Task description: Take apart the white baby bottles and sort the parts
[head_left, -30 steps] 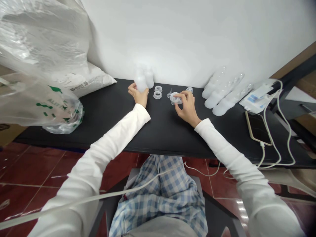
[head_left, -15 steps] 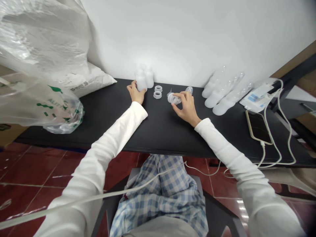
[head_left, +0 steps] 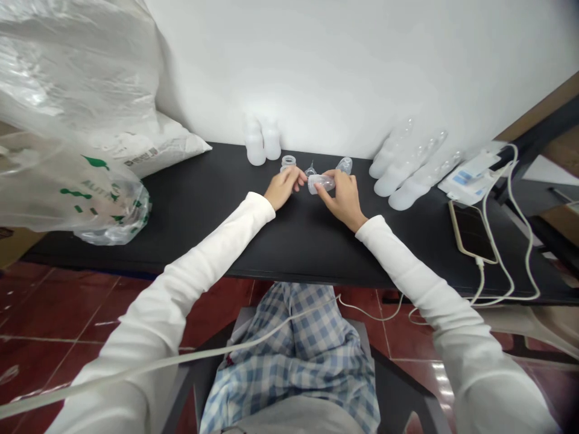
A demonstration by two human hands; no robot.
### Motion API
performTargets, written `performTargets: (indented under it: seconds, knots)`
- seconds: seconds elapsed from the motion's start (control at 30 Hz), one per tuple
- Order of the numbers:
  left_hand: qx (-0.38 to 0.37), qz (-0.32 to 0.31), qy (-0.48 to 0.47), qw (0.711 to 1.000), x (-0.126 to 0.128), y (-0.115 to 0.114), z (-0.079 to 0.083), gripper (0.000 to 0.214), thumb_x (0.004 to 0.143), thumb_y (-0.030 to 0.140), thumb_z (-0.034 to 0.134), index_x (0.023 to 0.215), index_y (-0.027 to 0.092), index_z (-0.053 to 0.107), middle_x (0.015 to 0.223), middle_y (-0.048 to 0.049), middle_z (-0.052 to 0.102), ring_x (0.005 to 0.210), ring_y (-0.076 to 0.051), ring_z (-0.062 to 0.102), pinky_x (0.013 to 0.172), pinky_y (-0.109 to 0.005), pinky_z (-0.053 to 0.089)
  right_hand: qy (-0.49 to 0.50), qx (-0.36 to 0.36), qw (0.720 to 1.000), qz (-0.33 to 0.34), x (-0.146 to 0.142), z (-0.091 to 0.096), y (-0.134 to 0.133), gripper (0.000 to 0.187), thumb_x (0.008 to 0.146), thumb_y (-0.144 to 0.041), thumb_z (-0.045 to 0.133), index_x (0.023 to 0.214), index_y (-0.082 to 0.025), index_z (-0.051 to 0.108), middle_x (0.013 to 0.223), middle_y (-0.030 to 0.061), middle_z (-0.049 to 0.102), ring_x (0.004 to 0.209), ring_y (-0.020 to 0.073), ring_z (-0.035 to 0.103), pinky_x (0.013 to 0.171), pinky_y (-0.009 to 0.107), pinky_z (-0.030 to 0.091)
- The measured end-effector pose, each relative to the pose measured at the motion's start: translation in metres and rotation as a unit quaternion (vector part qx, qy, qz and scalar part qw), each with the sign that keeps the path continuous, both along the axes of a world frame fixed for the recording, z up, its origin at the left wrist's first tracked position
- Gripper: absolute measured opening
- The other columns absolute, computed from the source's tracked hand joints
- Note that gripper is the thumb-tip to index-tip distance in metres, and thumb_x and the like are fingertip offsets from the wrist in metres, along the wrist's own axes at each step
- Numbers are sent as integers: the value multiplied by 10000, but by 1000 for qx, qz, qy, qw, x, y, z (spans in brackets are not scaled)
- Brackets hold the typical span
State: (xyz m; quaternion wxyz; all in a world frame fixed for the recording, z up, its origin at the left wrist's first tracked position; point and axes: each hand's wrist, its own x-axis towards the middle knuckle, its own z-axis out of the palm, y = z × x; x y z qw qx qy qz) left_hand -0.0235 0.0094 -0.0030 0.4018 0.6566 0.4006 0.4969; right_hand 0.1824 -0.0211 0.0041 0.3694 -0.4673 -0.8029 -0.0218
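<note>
My right hand (head_left: 340,196) pinches a clear domed bottle cap (head_left: 326,182) with a ridged whitish collar facing left, held just above the black table. My left hand (head_left: 284,188) is close to that collar, its fingers reaching right and slightly apart; I see nothing in them. Behind the left hand lie translucent ring collars (head_left: 288,160), one partly covered by the fingers. A small clear bottle nipple (head_left: 310,169) sits between the hands, farther back. Another clear domed cap (head_left: 345,164) rests behind my right hand. Two white bottles (head_left: 255,144) stand against the wall.
Several white bottles with clear caps (head_left: 409,187) stand in a group at the right. Beyond them are a white packet (head_left: 470,178), a phone (head_left: 473,232) and white cables (head_left: 527,241). Large plastic bags (head_left: 108,193) fill the left side of the black table (head_left: 203,223).
My left hand has let go of a white bottle by the wall and moved right, close to my right hand. The cap in my right hand has turned slightly.
</note>
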Motion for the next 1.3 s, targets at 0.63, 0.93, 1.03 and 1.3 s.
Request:
performTargets:
  seconds: [0.63, 0.93, 1.03, 1.3]
  knots:
    - [-77, -142, -70, 984, 14, -13, 4, 502, 631, 566, 898, 852, 166, 689, 849, -29, 714, 820, -144, 644, 862, -333, 520, 119, -101, 988, -21, 0, 0, 3, 649, 995, -789, 241, 701, -240, 426, 605, -6, 526, 604, 162, 533, 718, 342, 411]
    - [-36, -97, -62, 993, 8, -12, 5, 298, 758, 400, 808, 731, 188, 601, 763, 1, 639, 742, -130, 551, 779, -298, 469, 149, -133, 979, 46, -2, -4, 7, 549, 950, -780, 441, 888, -239, 511, 762, 7, 626, 681, 172, 589, 703, 333, 451]
    - [-36, -84, -69, 993, 9, -13, 7, 233, 799, 318, 748, 718, 193, 569, 733, 7, 597, 722, -130, 526, 767, -294, 456, 141, -127, 980, 51, -3, -4, 7, 527, 957, -760, 464, 938, -239, 539, 831, 23, 652, 740, 187, 603, 760, 351, 477]
    - [-56, -62, -56, 995, 10, -11, 2, 162, 821, 176, 653, 735, 196, 517, 699, 25, 531, 664, -114, 449, 726, -274, 403, 77, -62, 994, 43, 1, -10, 12, 557, 918, -775, 528, 993, -224, 558, 927, 70, 649, 830, 238, 593, 861, 454, 518]
